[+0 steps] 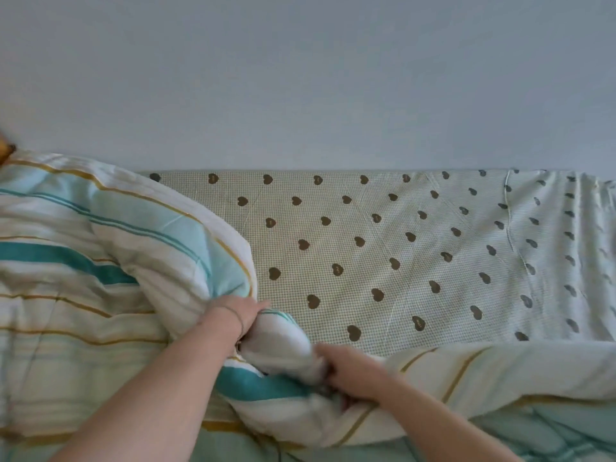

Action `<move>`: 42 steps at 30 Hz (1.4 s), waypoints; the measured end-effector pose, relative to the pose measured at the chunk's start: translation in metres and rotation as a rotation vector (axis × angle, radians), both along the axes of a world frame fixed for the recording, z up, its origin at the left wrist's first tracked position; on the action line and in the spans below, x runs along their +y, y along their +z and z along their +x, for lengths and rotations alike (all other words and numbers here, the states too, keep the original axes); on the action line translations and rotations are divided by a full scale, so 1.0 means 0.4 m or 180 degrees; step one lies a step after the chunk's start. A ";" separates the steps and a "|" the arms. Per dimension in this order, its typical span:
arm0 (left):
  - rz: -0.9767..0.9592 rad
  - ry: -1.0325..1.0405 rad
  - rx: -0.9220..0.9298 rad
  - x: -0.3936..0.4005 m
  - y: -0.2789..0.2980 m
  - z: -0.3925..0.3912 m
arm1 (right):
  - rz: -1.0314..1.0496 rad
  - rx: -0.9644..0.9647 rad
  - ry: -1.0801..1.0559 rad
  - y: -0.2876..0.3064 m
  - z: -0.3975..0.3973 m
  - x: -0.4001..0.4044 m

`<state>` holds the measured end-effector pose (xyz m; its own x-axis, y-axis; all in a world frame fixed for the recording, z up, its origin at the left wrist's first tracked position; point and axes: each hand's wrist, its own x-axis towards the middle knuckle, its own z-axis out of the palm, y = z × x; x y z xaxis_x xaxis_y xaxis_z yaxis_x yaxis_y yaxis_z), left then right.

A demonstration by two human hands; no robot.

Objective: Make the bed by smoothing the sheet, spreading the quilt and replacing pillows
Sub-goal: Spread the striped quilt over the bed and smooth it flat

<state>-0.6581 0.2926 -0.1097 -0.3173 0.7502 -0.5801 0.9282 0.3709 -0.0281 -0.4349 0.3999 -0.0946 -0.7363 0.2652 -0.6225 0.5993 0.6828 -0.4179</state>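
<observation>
At the far left edge a small brown-and-yellow object (7, 151) peeks over the quilt (83, 261), too cut off to identify. The quilt, striped in teal, mint, white and mustard, lies bunched in a high heap over the left part of the bed, and a lower band of it runs along the near edge to the right. The left hand (245, 313), with a thin band at the wrist, grips a gathered fold of the quilt, fingers curled into the cloth. Just right of it the right hand (346, 370) clutches the same bunched fold from the near side, fingers closed around the fabric; it is blurred. Beyond the hands the sheet (383, 235), checked with dark hearts, lies uncovered up to the pale wall (300, 78), smooth in the middle and creased toward the right end.
</observation>
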 end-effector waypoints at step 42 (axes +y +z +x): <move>0.2583 0.1403 0.1098 0.167 -0.175 -0.645 | 0.2685 0.0731 -0.0773 -0.373 -0.407 0.317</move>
